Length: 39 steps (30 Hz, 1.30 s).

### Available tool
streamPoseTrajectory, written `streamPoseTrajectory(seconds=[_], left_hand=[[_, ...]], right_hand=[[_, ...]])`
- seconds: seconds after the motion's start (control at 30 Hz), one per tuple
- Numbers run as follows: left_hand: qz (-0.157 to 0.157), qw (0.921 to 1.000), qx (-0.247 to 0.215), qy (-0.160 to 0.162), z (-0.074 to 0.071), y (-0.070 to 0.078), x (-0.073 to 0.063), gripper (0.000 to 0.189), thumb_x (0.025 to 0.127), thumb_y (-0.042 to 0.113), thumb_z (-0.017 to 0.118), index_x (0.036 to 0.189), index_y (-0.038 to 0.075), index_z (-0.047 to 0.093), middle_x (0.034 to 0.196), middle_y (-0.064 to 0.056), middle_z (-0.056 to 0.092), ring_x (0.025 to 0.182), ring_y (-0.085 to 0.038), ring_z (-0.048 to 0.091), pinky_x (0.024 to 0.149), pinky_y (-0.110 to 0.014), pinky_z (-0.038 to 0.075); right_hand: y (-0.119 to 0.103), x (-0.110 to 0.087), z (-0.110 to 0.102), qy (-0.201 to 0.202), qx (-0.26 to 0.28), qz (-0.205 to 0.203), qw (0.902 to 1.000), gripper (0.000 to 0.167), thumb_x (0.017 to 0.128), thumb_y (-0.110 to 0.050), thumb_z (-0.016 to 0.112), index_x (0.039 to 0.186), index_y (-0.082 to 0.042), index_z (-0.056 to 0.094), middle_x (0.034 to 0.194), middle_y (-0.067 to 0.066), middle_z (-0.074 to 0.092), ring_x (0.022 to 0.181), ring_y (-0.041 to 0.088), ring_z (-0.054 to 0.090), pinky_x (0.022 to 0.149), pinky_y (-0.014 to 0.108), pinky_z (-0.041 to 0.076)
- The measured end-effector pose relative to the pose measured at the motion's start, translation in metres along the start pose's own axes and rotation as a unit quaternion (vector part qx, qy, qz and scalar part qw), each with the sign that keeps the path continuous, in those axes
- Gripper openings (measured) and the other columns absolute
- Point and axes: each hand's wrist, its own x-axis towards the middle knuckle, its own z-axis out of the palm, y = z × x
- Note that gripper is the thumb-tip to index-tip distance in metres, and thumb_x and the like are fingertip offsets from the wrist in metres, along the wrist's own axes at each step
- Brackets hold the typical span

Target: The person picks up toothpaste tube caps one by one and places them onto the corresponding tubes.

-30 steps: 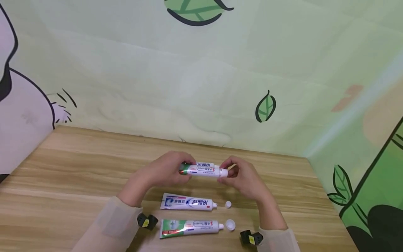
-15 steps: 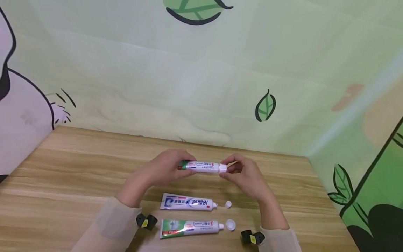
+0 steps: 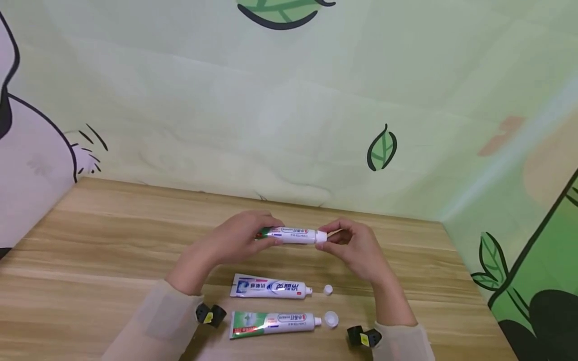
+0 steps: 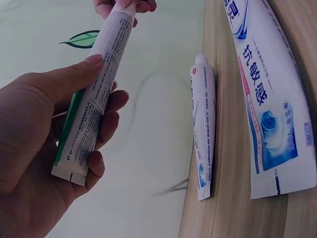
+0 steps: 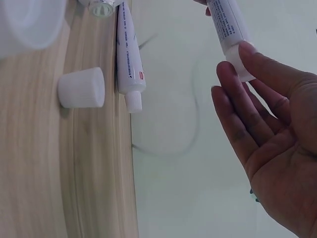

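My left hand grips a green-and-white toothpaste tube around its crimped end, thumb on one side and fingers on the other. The tube is raised over the table, lying level across the head view. With thumb and fingertips, my right hand pinches the white cap at the tube's other end. A blue-and-white toothpaste tube lies below the hands with its nozzle bare and a small white cap beside it. Nearer me is another green-and-white tube, uncapped, beside a wider white cap.
Farther back lies a second blue-and-white tube with its cap on, hidden in the head view behind the held tube. The wooden tabletop ends at a pale green wall cloth printed with leaves.
Both hands have lifted the held tube slightly, so it now covers the tube behind it. The right fingers have shifted a little on the cap. The nearer tubes and loose caps stay put.
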Motion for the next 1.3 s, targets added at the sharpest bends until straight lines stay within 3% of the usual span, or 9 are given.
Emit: streamPoseTrajectory(seconds=[0.17, 0.37, 0.5, 0.67, 0.9, 1.3], left_hand=[[0.009, 0.9999, 0.005, 0.003, 0.001, 0.0, 0.001, 0.04, 0.102, 0.036, 0.067, 0.136, 0.016, 0.068, 0.123, 0.0, 0.072, 0.105, -0.014, 0.065, 0.096, -0.041, 0.055], [0.004, 0.9999, 0.01, 0.013, -0.001, -0.003, -0.006, 0.041, 0.101, 0.036, 0.068, 0.137, 0.016, 0.068, 0.121, -0.001, 0.072, 0.102, -0.014, 0.065, 0.092, -0.04, 0.056], [-0.005, 0.9996, 0.012, 0.025, 0.0, -0.007, -0.013, 0.043, 0.101, 0.038, 0.067, 0.138, 0.015, 0.067, 0.121, -0.001, 0.072, 0.104, -0.016, 0.066, 0.093, -0.042, 0.056], [-0.011, 0.9997, 0.002, 0.024, -0.001, -0.009, -0.017, 0.045, 0.102, 0.04, 0.065, 0.139, 0.014, 0.066, 0.122, 0.0, 0.071, 0.106, -0.016, 0.066, 0.095, -0.042, 0.055], [-0.015, 0.9996, 0.0, 0.023, -0.002, -0.008, -0.017, 0.045, 0.102, 0.039, 0.066, 0.139, 0.015, 0.065, 0.125, 0.0, 0.071, 0.111, -0.017, 0.066, 0.098, -0.043, 0.055], [0.003, 0.9993, -0.012, 0.034, -0.003, -0.009, -0.017, 0.043, 0.102, 0.036, 0.066, 0.139, 0.015, 0.066, 0.124, -0.001, 0.071, 0.11, -0.017, 0.066, 0.096, -0.042, 0.055]], right_hand=[[0.003, 0.001, -0.002, -0.007, 0.018, 0.001, 0.9998, 0.032, 0.088, -0.009, 0.083, 0.117, -0.008, 0.072, 0.104, 0.012, 0.076, 0.087, 0.02, 0.074, 0.076, 0.025, 0.06], [0.001, 0.002, 0.002, -0.037, 0.081, -0.012, 0.9959, 0.02, 0.094, -0.003, 0.074, 0.112, -0.001, 0.064, 0.106, 0.018, 0.076, 0.092, 0.023, 0.078, 0.087, 0.032, 0.062], [-0.001, 0.004, 0.009, -0.042, 0.101, 0.0, 0.9939, 0.024, 0.092, 0.0, 0.076, 0.113, 0.001, 0.064, 0.109, 0.019, 0.075, 0.092, 0.021, 0.078, 0.086, 0.034, 0.062], [-0.001, 0.004, 0.012, -0.039, 0.103, 0.02, 0.9937, 0.03, 0.088, 0.004, 0.077, 0.116, 0.0, 0.066, 0.111, 0.018, 0.075, 0.093, 0.021, 0.077, 0.084, 0.033, 0.063], [0.0, 0.005, 0.01, -0.068, 0.113, 0.012, 0.9911, 0.024, 0.097, 0.002, 0.067, 0.121, 0.004, 0.064, 0.112, 0.023, 0.075, 0.097, 0.027, 0.078, 0.091, 0.043, 0.061], [0.003, 0.007, 0.009, -0.09, 0.098, -0.003, 0.9911, 0.017, 0.105, -0.006, 0.058, 0.118, 0.004, 0.064, 0.108, 0.022, 0.077, 0.095, 0.028, 0.078, 0.089, 0.044, 0.062]])
